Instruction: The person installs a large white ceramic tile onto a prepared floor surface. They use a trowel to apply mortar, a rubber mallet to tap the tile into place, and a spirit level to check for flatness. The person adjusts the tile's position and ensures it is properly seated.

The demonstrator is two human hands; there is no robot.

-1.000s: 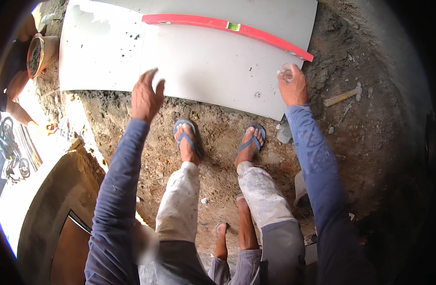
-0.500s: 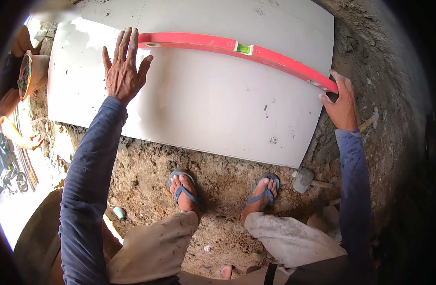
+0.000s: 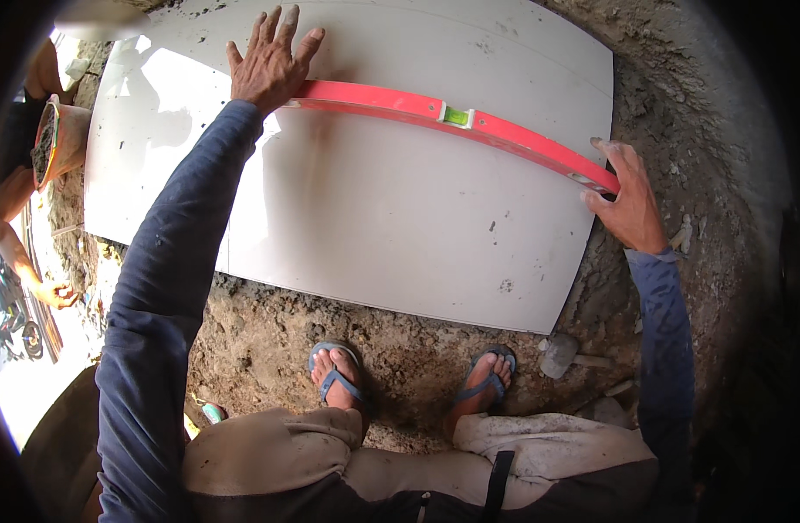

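A long red spirit level [image 3: 374, 98] with a green vial in its middle lies across pale, smooth slabs [image 3: 400, 209]. My right hand [image 3: 631, 196] closes around its right end, thumb on the near side and fingers on the far side. At the other end, my left hand [image 3: 274, 70] is spread out with its palm down over the slab. The heel of that hand covers the level's left tip; whether it presses on the level I cannot tell. Dark specks and smudges mark the slabs.
Rough earth [image 3: 261, 322] borders the slabs, and my sandalled feet stand on it. A mallet [image 3: 559, 356] lies by the near right slab corner. On the left are a bucket [image 3: 67, 144] of dark material and another person's hand [image 3: 56, 295]. Rough ground rises at right.
My left hand has shifted right and farther away, onto the level's left end. The right hand keeps its hold on the other end. The view has tilted slightly.
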